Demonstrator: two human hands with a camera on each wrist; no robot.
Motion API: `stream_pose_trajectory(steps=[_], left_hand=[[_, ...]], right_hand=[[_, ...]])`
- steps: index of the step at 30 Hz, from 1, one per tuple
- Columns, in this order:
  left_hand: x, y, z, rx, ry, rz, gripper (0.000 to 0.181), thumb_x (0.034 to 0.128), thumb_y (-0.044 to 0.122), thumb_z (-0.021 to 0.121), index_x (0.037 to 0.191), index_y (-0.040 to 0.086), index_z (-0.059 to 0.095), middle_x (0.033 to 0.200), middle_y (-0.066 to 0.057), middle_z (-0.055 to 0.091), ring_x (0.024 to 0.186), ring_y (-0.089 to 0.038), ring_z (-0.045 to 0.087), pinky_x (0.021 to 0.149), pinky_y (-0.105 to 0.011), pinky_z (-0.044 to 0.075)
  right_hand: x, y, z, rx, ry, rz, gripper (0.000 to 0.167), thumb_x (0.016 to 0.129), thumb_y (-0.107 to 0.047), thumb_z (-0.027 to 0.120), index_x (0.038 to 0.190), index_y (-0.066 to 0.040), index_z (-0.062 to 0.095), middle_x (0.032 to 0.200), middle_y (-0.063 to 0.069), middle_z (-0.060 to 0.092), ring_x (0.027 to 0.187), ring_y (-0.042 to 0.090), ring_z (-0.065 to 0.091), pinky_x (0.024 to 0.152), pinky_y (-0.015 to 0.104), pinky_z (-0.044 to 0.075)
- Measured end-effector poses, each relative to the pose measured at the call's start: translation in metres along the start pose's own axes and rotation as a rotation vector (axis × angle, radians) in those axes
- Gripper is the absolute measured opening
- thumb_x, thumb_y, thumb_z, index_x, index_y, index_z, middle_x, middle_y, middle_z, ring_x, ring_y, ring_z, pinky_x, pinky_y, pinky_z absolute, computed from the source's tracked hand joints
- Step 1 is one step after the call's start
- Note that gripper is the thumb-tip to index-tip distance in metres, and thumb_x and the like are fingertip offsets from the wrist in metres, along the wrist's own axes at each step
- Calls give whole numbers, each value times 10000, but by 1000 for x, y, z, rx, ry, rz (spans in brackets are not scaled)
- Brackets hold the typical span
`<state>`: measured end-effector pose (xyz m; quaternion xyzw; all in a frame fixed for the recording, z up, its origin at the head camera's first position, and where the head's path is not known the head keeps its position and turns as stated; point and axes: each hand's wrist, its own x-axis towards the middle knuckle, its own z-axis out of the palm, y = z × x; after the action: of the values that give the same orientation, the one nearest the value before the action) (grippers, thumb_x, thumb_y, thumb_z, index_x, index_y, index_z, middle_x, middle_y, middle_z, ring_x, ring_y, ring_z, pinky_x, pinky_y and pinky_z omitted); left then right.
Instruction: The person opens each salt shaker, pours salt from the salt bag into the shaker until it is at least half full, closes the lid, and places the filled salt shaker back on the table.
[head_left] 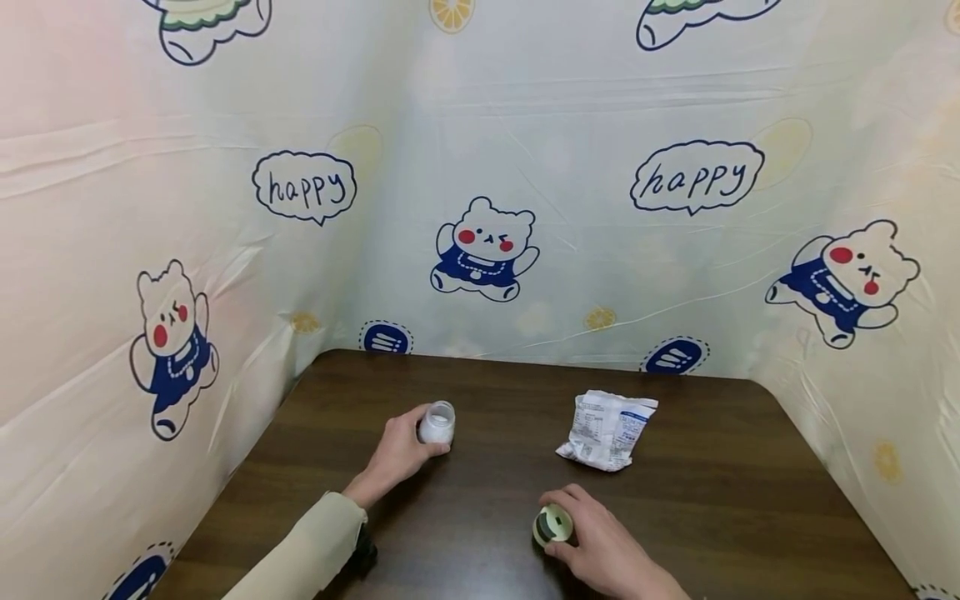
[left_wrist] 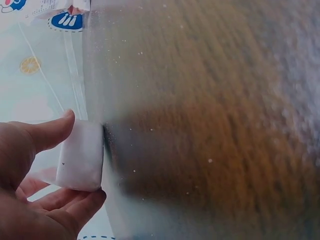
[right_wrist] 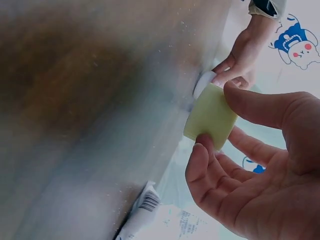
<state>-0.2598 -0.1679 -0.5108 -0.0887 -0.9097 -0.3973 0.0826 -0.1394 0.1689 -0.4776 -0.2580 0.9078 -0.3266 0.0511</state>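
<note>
My left hand (head_left: 397, 450) grips a small clear jar (head_left: 438, 423) on the left of the table, thumb on the near side and fingers round the far side. White contents fill the lower part of the jar, and its top looks uncovered. In the left wrist view the jar (left_wrist: 81, 157) sits between thumb and fingers, its base at the tabletop. Nearer the front, my right hand (head_left: 603, 542) pinches a short light green lid (head_left: 553, 525) with a dark slot on its upper face. The right wrist view shows the lid's plain side (right_wrist: 211, 116) between thumb and fingertips.
A crumpled white printed packet (head_left: 606, 429) lies on the dark wooden table (head_left: 480, 492), beyond my right hand. Patterned cloth (head_left: 480, 150) hangs along the table's back and both sides. Something black (head_left: 363, 552) is at the left wrist, beside the pale sleeve.
</note>
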Motion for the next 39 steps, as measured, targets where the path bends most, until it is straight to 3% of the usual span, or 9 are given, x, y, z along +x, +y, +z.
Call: stream_pose_trajectory(steps=[4,12,27,39], left_hand=[[-1,0,0,-6,2,-8,678,762,107,967,1360,34,655,1258,-138,711,1123,-305,675,982,-552,528],[0,1,1,-1,4,-13,683,764,112,967,1366,37,653,1262,-137,711,1125,-301,677,982,-549,530],[-2,0,1,14,-6,-37,676,766,123,967,1363,44,658,1273,-131,708,1126,-311,675,997,-570,519],[-1,2,-2,9,-9,-48,683,765,126,969,1365,38,655,1280,-137,706,1117,-319,676,1009,-567,514]], right_hand=[[5,-3,0,-47,60,-24,446,887,-148,859,1291,-127,674,1196,-60,607,995,85,592,819,350,525],[21,-11,-2,-90,108,-42,455,877,-136,866,1288,-174,676,1208,-58,620,1052,136,627,852,391,539],[59,-17,2,-136,131,-97,464,898,-115,844,1325,-126,662,1240,15,640,1089,197,650,889,443,544],[94,-16,6,-112,136,-91,469,935,-122,814,1371,-112,641,1299,67,626,1121,218,645,889,429,547]])
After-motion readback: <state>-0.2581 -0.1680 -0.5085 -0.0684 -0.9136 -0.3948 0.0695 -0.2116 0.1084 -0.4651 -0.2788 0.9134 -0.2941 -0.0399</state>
